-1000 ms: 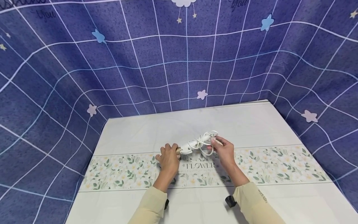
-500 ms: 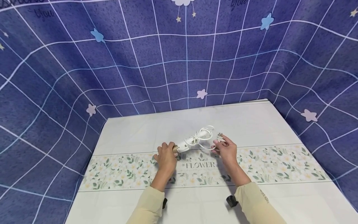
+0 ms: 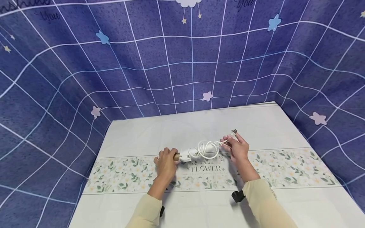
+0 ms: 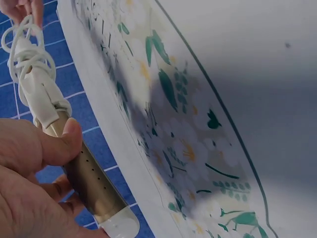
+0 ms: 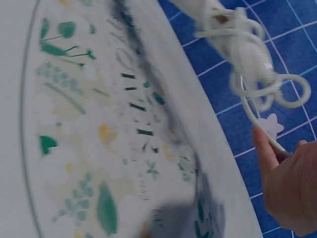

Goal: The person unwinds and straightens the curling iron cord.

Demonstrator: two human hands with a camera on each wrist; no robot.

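Observation:
A curling iron [image 3: 184, 155] with a white handle and a gold barrel [image 4: 94, 181] lies across the middle of the head view. My left hand [image 3: 166, 164] grips the barrel, thumb on top, as the left wrist view shows; a white tip sticks out past the fingers. White cord [image 3: 203, 149] is wound in loose loops round the handle. At its free end, my right hand [image 3: 239, 151] pinches the cord by the plug [image 3: 233, 132], whose prongs point up and away. In the right wrist view the cord runs from the handle's end into the right hand's fingers.
Beneath the hands is a table with a white cover [image 3: 137, 136] and a flowered band [image 3: 122, 177] lettered FLOWER. A blue curtain [image 3: 182, 69] with a grid and stars hangs behind and at both sides. Black wrist cameras sit under the cuffs.
My right hand has drawn the plug away from the handle, to the right, and the cord between them is now stretched out. The left hand has shifted slightly left with the curling iron.

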